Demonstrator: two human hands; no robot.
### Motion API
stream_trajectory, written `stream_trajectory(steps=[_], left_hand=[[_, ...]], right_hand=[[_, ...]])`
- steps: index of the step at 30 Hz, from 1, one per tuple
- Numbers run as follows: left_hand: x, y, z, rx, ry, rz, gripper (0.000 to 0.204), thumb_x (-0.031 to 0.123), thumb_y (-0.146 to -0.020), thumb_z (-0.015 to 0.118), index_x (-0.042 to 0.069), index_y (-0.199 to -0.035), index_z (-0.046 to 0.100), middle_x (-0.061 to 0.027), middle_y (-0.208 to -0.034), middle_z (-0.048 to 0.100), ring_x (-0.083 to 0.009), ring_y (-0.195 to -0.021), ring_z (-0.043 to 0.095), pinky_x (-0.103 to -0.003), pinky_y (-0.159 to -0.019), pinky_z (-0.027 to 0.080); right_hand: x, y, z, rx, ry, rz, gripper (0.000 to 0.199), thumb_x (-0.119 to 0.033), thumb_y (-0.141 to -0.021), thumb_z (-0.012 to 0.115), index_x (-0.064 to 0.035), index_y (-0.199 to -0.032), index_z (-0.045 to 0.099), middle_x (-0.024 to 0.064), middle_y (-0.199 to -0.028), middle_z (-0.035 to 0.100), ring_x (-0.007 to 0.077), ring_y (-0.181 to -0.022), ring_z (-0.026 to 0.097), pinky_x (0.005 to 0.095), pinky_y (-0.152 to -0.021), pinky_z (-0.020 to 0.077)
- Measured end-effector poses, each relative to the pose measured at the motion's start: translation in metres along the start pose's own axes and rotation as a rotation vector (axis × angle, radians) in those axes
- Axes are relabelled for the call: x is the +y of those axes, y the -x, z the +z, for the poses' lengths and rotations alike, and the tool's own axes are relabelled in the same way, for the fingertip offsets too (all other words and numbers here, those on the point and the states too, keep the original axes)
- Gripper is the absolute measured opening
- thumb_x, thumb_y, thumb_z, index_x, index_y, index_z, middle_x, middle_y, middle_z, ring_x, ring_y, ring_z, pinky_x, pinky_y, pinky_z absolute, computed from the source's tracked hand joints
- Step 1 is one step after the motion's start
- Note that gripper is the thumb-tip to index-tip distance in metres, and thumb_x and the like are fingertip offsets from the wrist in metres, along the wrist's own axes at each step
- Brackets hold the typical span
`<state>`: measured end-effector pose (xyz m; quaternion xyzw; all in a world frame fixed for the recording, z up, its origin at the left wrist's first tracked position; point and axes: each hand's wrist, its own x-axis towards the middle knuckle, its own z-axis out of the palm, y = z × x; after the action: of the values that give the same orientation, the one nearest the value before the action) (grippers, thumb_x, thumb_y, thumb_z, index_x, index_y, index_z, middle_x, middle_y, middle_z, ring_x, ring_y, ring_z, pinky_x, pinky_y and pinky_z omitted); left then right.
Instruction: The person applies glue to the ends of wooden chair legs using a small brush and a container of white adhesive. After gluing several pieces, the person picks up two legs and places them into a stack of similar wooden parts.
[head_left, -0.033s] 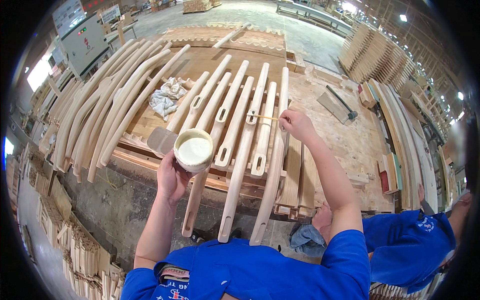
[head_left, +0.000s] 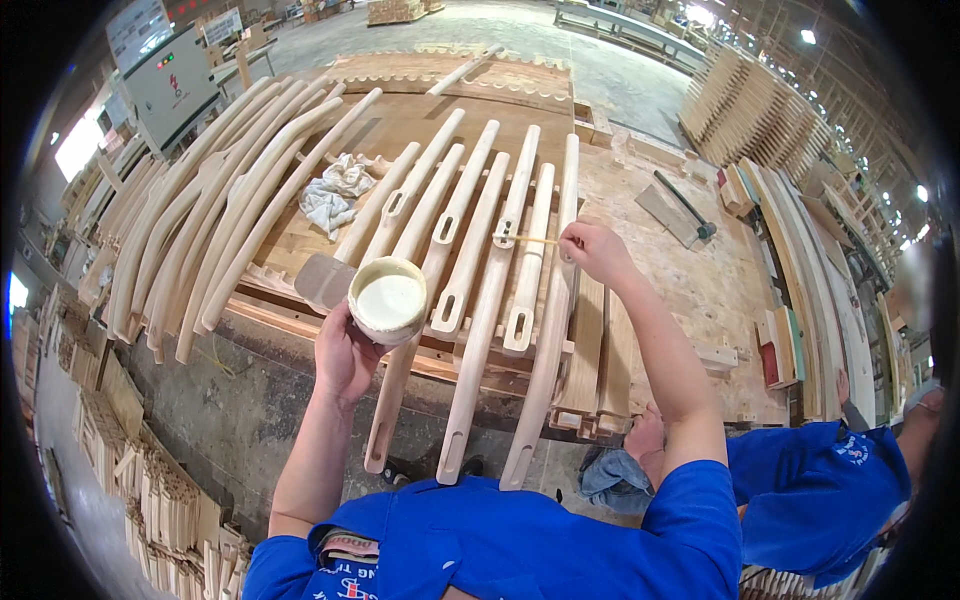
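Note:
My left hand (head_left: 347, 352) is wrapped round a round tub (head_left: 388, 335) of creamy white liquid, probably glue, held over the near edge of the bench. Pinched in my right hand (head_left: 596, 247) is a thin yellowish stick (head_left: 538, 239). Its far tip is at the slot of a curved wooden chair leg (head_left: 517, 190) in the middle of the row. Several similar slotted legs lie side by side around it, and the nearer ends of some jut past the bench edge. A longer leg (head_left: 545, 370) runs beneath my right hand.
More curved legs (head_left: 240, 190) are stacked at the left, beside a white rag (head_left: 335, 195). A flat brown board (head_left: 323, 280) lies behind the tub. On the bench's right side is a black-handled hammer (head_left: 690, 210). A co-worker in blue (head_left: 810, 490) is close at my right.

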<state>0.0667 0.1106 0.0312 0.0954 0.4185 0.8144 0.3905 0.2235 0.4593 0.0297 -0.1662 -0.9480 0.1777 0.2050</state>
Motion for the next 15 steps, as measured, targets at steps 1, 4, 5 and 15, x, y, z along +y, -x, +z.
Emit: stream_trajectory(steps=[1, 4, 5, 15], left_hand=[[0.0, 0.002, -0.001, 0.024, 0.003, 0.006, 0.042, 0.025, -0.099, 0.027, -0.001, -0.129, 0.043, -0.0159, -0.126, 0.053, -0.0278, -0.114, 0.055, -0.044, -0.094, 0.049], [0.0, 0.005, -0.001, 0.038, -0.005, 0.011, 0.042, 0.026, -0.099, 0.029, -0.001, -0.127, 0.044, -0.0151, -0.124, 0.054, -0.0258, -0.112, 0.056, -0.042, -0.091, 0.05], [0.0, 0.005, -0.001, 0.032, -0.01, 0.01, 0.042, 0.026, -0.099, 0.029, -0.001, -0.126, 0.045, -0.0146, -0.123, 0.055, -0.0248, -0.11, 0.057, -0.041, -0.09, 0.05], [0.003, 0.008, -0.005, 0.051, -0.019, 0.034, 0.042, 0.025, -0.099, 0.029, -0.001, -0.127, 0.044, -0.015, -0.124, 0.054, -0.0252, -0.111, 0.056, -0.042, -0.091, 0.05]], right_hand=[[-0.001, 0.002, -0.002, -0.031, -0.021, -0.024, 0.015, -0.018, -0.084, 0.058, -0.0052, -0.08, 0.064, 0.0093, -0.081, 0.059, 0.0277, -0.079, 0.059, 0.0371, -0.07, 0.0483], [0.001, 0.0, -0.004, -0.001, -0.04, -0.008, 0.013, -0.018, -0.083, 0.059, -0.0056, -0.081, 0.064, 0.0085, -0.081, 0.059, 0.0264, -0.08, 0.059, 0.0361, -0.07, 0.0484], [0.003, 0.0, -0.005, 0.03, -0.039, 0.011, 0.012, -0.017, -0.083, 0.06, -0.0056, -0.081, 0.064, 0.0083, -0.081, 0.059, 0.0261, -0.08, 0.059, 0.0357, -0.07, 0.0484], [0.005, 0.016, -0.007, 0.062, -0.037, -0.048, 0.009, -0.015, -0.08, 0.064, -0.0066, -0.079, 0.062, 0.0061, -0.078, 0.057, 0.0243, -0.079, 0.057, 0.0352, -0.071, 0.0474]])
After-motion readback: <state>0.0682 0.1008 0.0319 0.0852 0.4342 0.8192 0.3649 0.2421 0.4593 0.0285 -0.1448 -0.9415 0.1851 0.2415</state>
